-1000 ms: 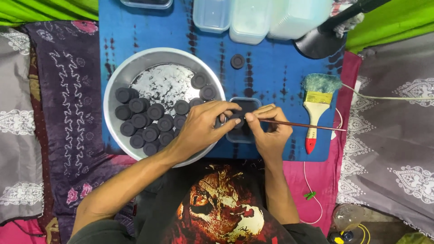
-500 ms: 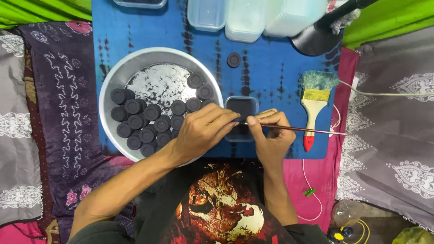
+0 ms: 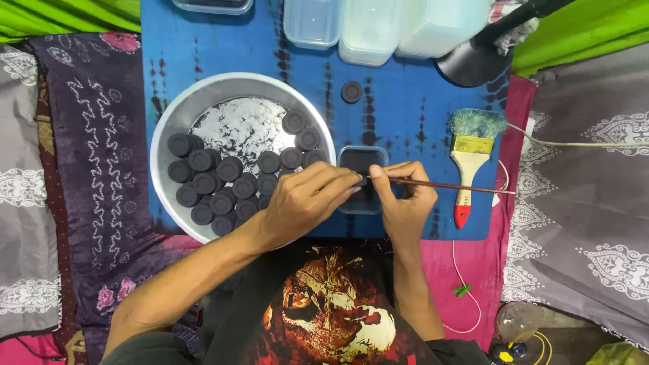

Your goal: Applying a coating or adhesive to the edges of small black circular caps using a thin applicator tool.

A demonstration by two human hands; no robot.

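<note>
Blue dyed cloth [image 3: 405, 108] covers the work surface, with a metal bowl [image 3: 177, 115] of dark round caps [image 3: 230, 169] on it. Left hand [image 3: 304, 203] and right hand [image 3: 405, 199] meet over a small dark tray [image 3: 362, 159] — fingers pressed together, the right pinching a thin stick [image 3: 460, 186]. Since a moment ago both hands have barely shifted; a paintbrush [image 3: 471, 159] lies just beside them.

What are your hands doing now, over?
Left hand pinching a small dark piece over the small black tray. Right hand gripping a thin brush, tip at the piece. Metal bowl of black discs beside; nothing blocking.
</note>
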